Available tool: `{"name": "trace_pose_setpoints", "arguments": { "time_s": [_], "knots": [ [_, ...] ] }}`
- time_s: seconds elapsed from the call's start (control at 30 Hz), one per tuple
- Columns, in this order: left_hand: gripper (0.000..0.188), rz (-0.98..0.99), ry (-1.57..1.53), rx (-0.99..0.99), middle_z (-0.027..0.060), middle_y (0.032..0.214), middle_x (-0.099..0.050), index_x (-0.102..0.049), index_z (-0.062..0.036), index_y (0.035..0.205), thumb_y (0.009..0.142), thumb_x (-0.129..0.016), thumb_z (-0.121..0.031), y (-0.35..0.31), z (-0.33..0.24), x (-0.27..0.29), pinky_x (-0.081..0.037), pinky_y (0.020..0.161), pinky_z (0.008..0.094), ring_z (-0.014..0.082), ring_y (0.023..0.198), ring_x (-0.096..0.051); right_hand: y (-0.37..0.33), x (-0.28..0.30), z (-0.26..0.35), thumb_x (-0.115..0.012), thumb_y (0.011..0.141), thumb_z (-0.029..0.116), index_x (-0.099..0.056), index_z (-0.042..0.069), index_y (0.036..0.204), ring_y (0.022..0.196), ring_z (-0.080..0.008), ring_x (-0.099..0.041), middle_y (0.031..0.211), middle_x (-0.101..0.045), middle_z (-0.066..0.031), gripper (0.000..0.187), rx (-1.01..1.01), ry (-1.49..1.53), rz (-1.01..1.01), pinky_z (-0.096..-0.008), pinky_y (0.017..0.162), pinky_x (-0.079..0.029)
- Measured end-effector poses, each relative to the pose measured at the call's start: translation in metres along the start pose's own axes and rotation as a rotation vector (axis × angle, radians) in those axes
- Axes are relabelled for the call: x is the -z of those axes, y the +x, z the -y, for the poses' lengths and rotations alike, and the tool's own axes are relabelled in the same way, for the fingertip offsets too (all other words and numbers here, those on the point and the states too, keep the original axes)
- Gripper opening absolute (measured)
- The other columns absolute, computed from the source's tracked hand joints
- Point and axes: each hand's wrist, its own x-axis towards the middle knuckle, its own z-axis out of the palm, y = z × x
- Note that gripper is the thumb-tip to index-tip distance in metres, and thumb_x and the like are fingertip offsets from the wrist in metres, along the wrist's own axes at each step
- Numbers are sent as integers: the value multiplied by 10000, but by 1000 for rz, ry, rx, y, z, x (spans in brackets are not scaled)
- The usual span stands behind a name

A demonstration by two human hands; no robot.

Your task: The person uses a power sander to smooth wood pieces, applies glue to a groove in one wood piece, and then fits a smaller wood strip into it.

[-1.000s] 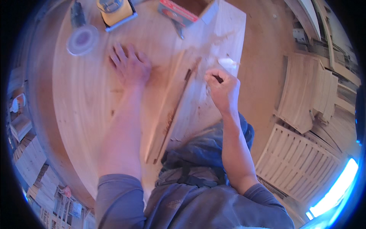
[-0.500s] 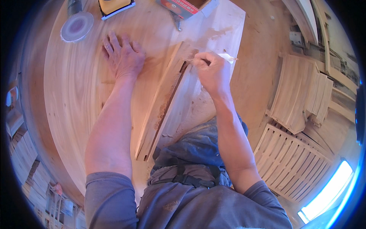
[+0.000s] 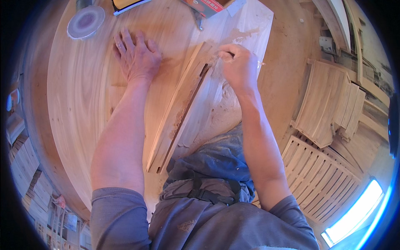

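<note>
My left hand [image 3: 137, 58] lies flat on the pale wooden worktop [image 3: 79, 104], fingers spread, holding nothing. Close to its right is a long wooden piece [image 3: 173, 121] set at a slant, with a dark narrow slot and brown sawdust along it. Past the far end of this piece, my right hand [image 3: 239, 66] is closed, thumb and fingers pinched together. A thin pale tip [image 3: 261, 63] sticks out on the hand's right side; the rest of what it grips is hidden by the fingers.
A round sanding disc [image 3: 86, 22] and a yellow-and-black tool [image 3: 126, 5] lie at the far left. A red and grey box [image 3: 204, 6] stands at the far edge. Slatted panels [image 3: 318, 179] and wooden boards [image 3: 323, 102] are on the right. Sawdust [image 3: 241, 36] marks the worktop.
My right hand has moved slightly right and away from the far end of the slotted piece. The left hand stays flat; the view has shifted a little.
</note>
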Motion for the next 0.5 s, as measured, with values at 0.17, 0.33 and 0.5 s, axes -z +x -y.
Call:
{"name": "trace_pose_setpoints", "arguments": {
  "time_s": [0.17,0.33,0.5],
  "knots": [
    [535,18,22,4,192,1621,-358,-571,-96,1448,1019,-484,-404,0,1,0,-201,1248,574,400,1526,-272,1,4,-1,-687,889,81,-799,35,977,854,-319,-749,916,-764,-198,150,-76,-28,46,-397,793,-572],
    [540,10,22,-2,189,1620,-360,-571,-95,1448,1015,-491,-408,0,1,0,-204,1247,574,399,1522,-278,9,5,-3,-677,894,79,-801,38,983,850,-323,-749,910,-760,-206,159,-52,-25,22,-397,797,-571],
    [539,-6,17,-6,187,1619,-361,-578,-96,1443,1013,-495,-410,0,1,-1,-208,1243,575,396,1516,-281,9,3,2,-669,894,78,-804,43,995,859,-334,-755,923,-758,-218,171,-46,-88,77,-408,800,-574]
  ]
}}
